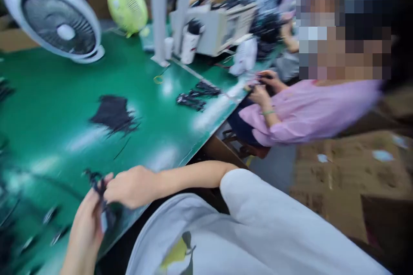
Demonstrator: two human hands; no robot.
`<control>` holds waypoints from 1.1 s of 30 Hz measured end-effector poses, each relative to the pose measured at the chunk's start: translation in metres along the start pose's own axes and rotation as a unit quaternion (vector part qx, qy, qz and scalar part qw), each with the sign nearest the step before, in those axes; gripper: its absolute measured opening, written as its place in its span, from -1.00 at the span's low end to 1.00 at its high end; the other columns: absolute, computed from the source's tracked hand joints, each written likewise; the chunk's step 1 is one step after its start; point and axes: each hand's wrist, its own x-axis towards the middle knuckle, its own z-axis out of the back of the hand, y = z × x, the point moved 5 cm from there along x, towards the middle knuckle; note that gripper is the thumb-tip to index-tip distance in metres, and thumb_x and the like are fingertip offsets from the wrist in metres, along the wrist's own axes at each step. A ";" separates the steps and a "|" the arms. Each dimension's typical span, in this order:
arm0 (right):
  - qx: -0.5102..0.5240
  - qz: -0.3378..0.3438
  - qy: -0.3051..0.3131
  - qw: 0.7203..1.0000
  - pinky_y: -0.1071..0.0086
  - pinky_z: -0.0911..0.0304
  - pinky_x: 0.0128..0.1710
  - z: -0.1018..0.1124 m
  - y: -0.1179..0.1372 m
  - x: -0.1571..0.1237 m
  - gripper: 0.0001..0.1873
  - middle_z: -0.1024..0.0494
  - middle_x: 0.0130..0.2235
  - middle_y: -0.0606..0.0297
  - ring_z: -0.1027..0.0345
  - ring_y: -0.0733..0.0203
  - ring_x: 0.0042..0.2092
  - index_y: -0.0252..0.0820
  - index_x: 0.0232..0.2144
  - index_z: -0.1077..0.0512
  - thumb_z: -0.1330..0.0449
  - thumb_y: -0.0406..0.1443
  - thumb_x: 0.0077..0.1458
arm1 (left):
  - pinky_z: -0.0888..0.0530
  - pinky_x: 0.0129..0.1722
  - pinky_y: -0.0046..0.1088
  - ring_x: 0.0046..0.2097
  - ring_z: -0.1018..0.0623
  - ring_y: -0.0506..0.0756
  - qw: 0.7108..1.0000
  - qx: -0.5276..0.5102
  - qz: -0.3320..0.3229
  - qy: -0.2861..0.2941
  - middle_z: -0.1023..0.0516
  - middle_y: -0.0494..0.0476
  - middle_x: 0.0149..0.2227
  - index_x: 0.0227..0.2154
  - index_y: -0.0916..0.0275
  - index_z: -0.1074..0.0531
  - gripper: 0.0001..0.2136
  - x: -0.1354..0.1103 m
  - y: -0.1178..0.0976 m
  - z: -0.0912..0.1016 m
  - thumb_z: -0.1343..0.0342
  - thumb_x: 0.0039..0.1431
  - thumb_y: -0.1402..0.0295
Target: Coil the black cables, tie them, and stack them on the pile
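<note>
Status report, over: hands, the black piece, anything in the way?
Left hand, right hand both grip the black piece. Over green table. Black pile lies apart, nothing blocking.

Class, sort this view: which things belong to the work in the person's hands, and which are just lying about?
In hand: black bundle, pinched by left hand and right hand; black pile on green table, likely same stock.
Lying about: white fan; lime-green appliance; yellow ring.

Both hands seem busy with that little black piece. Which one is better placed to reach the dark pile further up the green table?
Probably the right hand: it lies nearer the dark pile. The left hand sits lower, by the table edge. Both pinch the black piece.
</note>
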 end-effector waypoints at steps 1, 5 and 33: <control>0.007 -0.006 0.002 1.000 0.40 -0.14 -0.29 -0.002 -0.001 -0.003 -0.78 -0.54 -0.19 0.28 -0.36 0.24 -0.17 -0.18 -0.27 -0.40 0.04 -0.34 0.29 | -0.53 -0.17 -0.26 -0.19 -0.54 0.19 0.998 -0.059 -0.012 -0.029 -0.60 0.10 -0.30 -0.39 0.16 -0.55 -0.71 -0.007 0.000 0.008 -0.04 0.09 0.09; 0.065 -0.088 -0.060 0.992 0.39 -0.14 -0.22 -0.004 -0.032 -0.006 -0.75 -0.55 -0.24 0.21 -0.36 0.23 -0.21 -0.22 -0.29 -0.42 0.03 -0.28 0.32 | -0.42 -0.02 -0.26 -0.13 -0.46 0.16 0.972 0.091 -0.211 0.046 -0.49 0.20 -0.22 -0.38 0.22 -0.62 -0.61 -0.033 -0.019 0.008 -0.04 0.18 0.02; -0.003 -0.098 -0.069 0.993 0.28 -0.35 -0.18 -0.038 -0.010 -0.013 -0.51 -0.48 -0.10 -0.02 -0.38 0.10 -0.15 -0.39 0.20 -0.20 0.21 -0.22 0.39 | -0.43 0.12 -0.22 0.11 -0.48 0.19 0.989 0.012 -0.149 0.013 -0.43 0.29 0.14 0.28 0.15 -0.14 -0.35 -0.020 0.017 0.015 -0.12 0.20 0.04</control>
